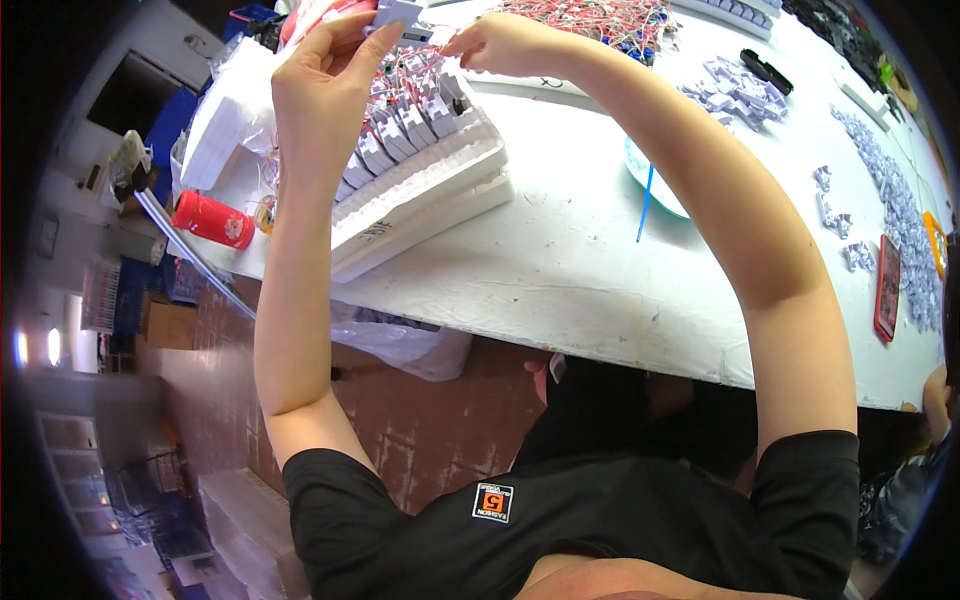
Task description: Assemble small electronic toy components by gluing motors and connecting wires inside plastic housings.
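Observation:
My left hand [330, 75] is raised at the far left of the table, its thumb and fingers closed on a small light-grey plastic housing [398, 14]. Just to the right, my right hand [510, 45] has its fingers bent and pressed together, pointing at that piece. Whatever those fingertips hold, perhaps a wire, is too small to make out. Below both hands stands a white foam tray [430, 195] filled with rows of similar grey housings [405, 130], with red wires lying over them. My left forearm hides part of the tray.
Tangled red wires [600, 22] lie at the back. Loose grey plastic parts [735, 92] and a long spread of small pieces [895, 190] are on the right, near a red phone [887, 290]. A blue stick [645, 205] crosses a round dish [660, 180]. A red can [213, 220] stands left.

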Available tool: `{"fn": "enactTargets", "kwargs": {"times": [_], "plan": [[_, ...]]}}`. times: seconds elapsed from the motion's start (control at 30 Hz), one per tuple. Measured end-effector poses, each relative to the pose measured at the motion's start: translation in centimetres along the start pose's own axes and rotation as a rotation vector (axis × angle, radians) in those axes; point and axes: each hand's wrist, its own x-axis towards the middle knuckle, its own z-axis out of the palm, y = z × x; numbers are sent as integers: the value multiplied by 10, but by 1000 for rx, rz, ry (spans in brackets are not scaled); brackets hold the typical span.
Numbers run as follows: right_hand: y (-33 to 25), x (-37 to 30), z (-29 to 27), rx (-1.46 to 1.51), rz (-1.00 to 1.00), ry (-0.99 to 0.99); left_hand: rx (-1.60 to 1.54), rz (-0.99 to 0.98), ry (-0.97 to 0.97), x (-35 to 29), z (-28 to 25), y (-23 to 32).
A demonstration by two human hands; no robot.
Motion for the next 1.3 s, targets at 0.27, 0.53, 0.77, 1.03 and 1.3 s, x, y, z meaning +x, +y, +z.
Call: {"fn": "enactTargets", "kwargs": {"times": [0.27, 0.53, 0.77, 1.03, 1.3], "plan": [[-18, 52, -1, 930, 456, -265, -170, -140, 35, -18, 5, 6], [12, 53, 14, 1221, 627, -159, 156, -132, -185, -44, 36, -2], [5, 35, 10, 1284, 428, 61, 529, -82, -295, -38, 46, 11], [-31, 3, 13, -125, 11, 704, 337, 34, -71, 31, 7, -13], [-72, -31, -7, 535, 108, -34, 84, -76, -114, 78, 22, 11]]}}
